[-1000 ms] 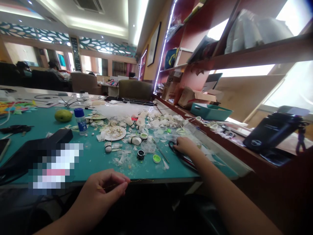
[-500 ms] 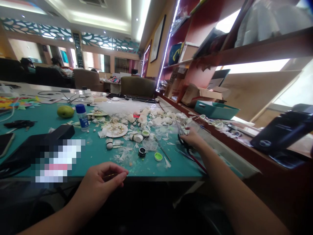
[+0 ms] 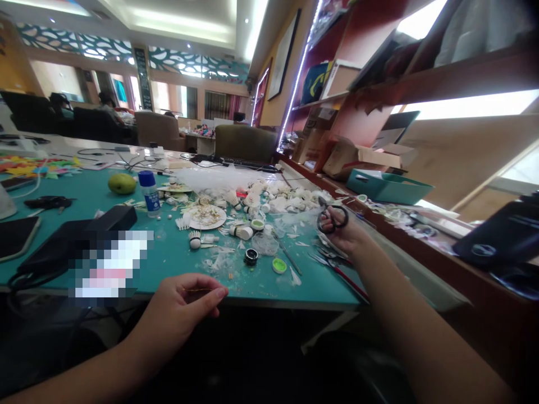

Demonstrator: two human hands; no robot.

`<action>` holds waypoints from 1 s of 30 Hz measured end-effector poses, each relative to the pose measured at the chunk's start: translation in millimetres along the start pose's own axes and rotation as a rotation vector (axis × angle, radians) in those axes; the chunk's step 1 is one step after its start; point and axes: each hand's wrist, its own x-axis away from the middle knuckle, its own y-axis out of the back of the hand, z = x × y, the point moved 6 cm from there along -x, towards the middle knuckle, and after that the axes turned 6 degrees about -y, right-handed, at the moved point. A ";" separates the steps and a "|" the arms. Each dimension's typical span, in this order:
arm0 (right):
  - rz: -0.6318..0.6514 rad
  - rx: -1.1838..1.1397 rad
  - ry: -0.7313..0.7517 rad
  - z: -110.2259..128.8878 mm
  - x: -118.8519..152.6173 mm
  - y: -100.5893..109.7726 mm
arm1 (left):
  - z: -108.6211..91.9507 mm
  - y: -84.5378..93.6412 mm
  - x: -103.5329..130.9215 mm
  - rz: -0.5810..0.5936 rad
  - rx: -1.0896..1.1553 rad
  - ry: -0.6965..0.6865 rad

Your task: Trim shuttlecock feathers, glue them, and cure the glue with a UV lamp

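My left hand (image 3: 189,303) is at the table's front edge, thumb and fingers pinched on a thin golden wire (image 3: 194,290). Over the right side of the table, my right hand (image 3: 348,237) grips scissors (image 3: 346,215) by their black handle loops; the blades point up and away. Pliers (image 3: 334,257) and a tool with a long red handle (image 3: 351,285) lie just below that hand. Between the hands are a small open black jar (image 3: 251,256), a dish of bright green stuff (image 3: 279,265) and a thin metal stick (image 3: 290,257).
Shuttlecocks (image 3: 242,232) and feather pieces are heaped across the teal table (image 3: 177,255). A paper plate (image 3: 217,223) holds golden bits. A blue-capped bottle (image 3: 151,196), a green mango-like fruit (image 3: 122,183) and a black case (image 3: 113,217) stand left. Shelving with a teal tray (image 3: 385,188) borders the right.
My right hand has lifted the scissors off the tools at the right, turning the handle loops upward. My left hand keeps its pinch on the wire. The view has swung slightly left.
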 end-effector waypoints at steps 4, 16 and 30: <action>-0.007 -0.061 -0.012 11.4 7.0 -3.7 | 0.0 -0.1 0.4 0.030 -0.016 -0.010; -0.250 -0.060 0.514 74.6 32.0 31.2 | -5.6 0.7 4.3 0.073 -0.113 -0.083; 0.696 0.440 0.147 -9.3 172.6 -162.8 | -19.1 17.6 8.6 -0.185 0.035 -0.055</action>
